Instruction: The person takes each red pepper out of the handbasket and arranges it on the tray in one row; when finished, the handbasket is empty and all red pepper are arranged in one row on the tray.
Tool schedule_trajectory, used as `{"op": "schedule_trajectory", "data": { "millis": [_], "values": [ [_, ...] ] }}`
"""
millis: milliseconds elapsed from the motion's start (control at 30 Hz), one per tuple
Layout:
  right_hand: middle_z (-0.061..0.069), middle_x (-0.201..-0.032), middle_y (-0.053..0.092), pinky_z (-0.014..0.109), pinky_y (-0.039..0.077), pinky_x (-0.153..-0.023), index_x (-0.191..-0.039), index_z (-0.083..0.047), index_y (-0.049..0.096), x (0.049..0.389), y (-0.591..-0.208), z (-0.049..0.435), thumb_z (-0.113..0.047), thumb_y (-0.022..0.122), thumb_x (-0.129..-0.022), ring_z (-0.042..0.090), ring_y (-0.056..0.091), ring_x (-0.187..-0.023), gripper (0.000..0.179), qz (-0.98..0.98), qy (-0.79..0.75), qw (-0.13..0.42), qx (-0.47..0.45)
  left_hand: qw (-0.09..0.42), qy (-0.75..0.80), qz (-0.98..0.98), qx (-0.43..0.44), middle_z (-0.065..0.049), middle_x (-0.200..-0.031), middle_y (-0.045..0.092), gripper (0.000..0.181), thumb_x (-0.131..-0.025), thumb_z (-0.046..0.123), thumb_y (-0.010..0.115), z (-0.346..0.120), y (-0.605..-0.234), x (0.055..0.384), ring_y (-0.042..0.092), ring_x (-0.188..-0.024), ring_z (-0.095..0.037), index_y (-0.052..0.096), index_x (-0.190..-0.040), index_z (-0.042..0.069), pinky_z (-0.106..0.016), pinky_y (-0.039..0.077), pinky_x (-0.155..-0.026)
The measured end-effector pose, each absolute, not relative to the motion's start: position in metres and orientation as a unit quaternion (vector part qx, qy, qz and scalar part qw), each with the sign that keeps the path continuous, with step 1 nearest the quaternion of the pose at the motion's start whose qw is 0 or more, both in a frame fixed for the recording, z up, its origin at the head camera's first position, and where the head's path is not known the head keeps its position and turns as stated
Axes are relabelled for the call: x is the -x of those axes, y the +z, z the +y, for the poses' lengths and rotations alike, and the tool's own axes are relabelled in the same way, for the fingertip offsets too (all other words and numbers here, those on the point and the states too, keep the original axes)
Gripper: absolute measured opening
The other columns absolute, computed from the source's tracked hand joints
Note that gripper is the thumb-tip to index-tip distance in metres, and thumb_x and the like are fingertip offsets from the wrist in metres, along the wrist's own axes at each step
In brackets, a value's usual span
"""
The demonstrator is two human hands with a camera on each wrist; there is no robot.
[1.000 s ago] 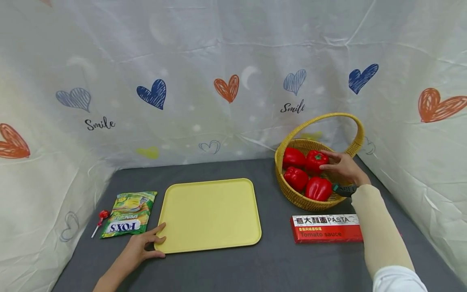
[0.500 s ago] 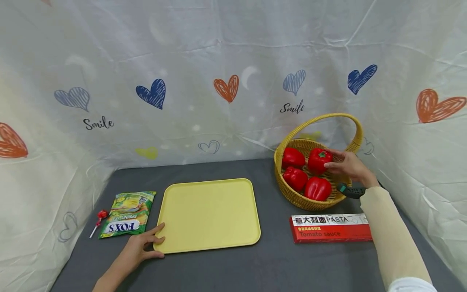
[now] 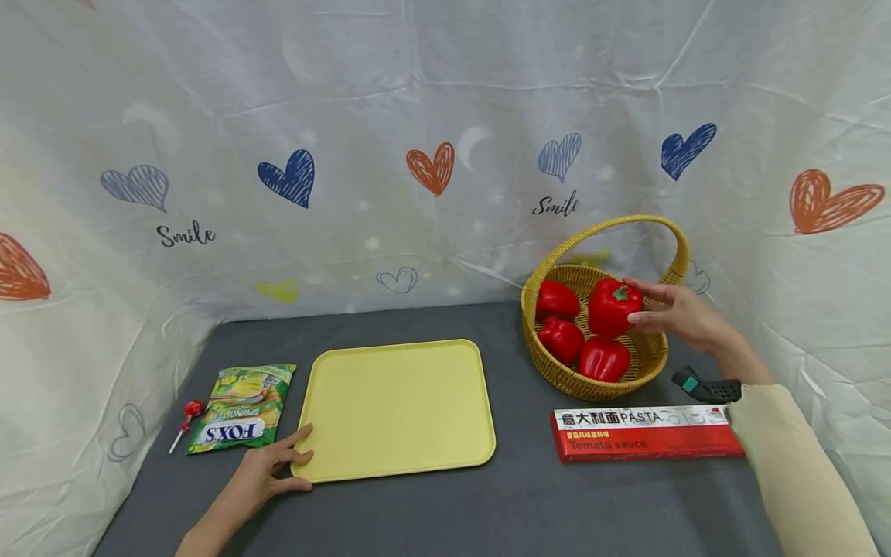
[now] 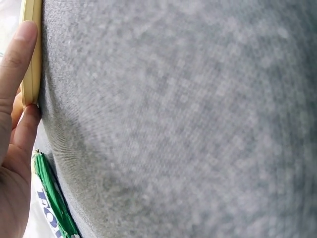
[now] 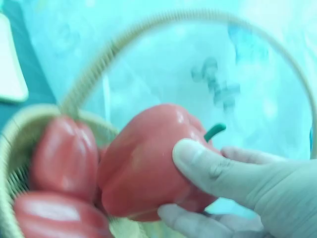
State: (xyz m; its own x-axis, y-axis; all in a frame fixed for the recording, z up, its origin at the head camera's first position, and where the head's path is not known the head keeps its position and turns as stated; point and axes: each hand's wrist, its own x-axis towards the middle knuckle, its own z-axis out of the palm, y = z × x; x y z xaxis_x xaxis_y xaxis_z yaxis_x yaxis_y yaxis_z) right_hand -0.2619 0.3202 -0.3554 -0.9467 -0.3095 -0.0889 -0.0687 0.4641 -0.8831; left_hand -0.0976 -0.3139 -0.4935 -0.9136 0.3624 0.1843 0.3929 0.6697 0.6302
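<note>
My right hand (image 3: 685, 313) grips a red bell pepper (image 3: 612, 308) between thumb and fingers, raised at the right part of a yellow wicker basket (image 3: 571, 381). In the right wrist view the held bell pepper (image 5: 148, 163) shows its green stem, tilted to the right. Three more red bell peppers (image 3: 604, 359) lie in the basket. At the near left corner of a yellow tray (image 3: 400, 410), my left hand (image 3: 261, 472) holds the edge, thumb on the front side and fingers on the left side. The left wrist view shows the thumb against the tray rim (image 4: 32, 74).
A green packet marked FOX'S (image 3: 244, 406) lies left of the tray, with a red lollipop (image 3: 188, 422) beside it. A red pasta box (image 3: 647, 433) lies in front of the basket. A patterned cloth (image 3: 362, 155) hangs behind the grey table (image 3: 445, 518).
My right hand has lifted the bell pepper up and slightly right, away from the others in the basket. The right forearm has moved rightward, baring more of the pasta box. My left hand stays put.
</note>
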Motion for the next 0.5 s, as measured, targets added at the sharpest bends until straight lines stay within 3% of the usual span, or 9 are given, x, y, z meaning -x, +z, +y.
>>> {"op": "schedule_trajectory", "data": {
  "millis": [300, 500],
  "values": [
    [0.033, -0.139, 0.042, 0.033, 0.057, -0.079, -0.151, -0.003, 0.026, 0.215, -0.334, 0.283, -0.017, 0.069, -0.09, 0.002, 0.062, -0.1, 0.076, 0.845, -0.508, 0.125, 0.111, 0.03, -0.324, -0.923, 0.204, -0.023, -0.126, 0.059, 0.042, -0.067, 0.032, 0.082, -0.315, -0.493, 0.096, 0.059, -0.108, -0.013, 0.076, -0.099, 0.005, -0.012, 0.051, -0.076],
    [0.032, -0.14, 0.042, 0.037, 0.056, -0.081, -0.149, -0.003, 0.03, 0.194, -0.338, 0.258, -0.015, 0.07, -0.089, 0.036, 0.055, -0.118, 0.074, 0.828, -0.539, 0.126, 0.09, 0.025, -0.318, -0.925, 0.205, -0.02, -0.123, 0.062, 0.045, -0.068, 0.033, 0.082, -0.313, -0.491, 0.097, 0.059, -0.111, -0.023, 0.076, -0.1, 0.002, -0.011, 0.05, -0.079]
  ]
}}
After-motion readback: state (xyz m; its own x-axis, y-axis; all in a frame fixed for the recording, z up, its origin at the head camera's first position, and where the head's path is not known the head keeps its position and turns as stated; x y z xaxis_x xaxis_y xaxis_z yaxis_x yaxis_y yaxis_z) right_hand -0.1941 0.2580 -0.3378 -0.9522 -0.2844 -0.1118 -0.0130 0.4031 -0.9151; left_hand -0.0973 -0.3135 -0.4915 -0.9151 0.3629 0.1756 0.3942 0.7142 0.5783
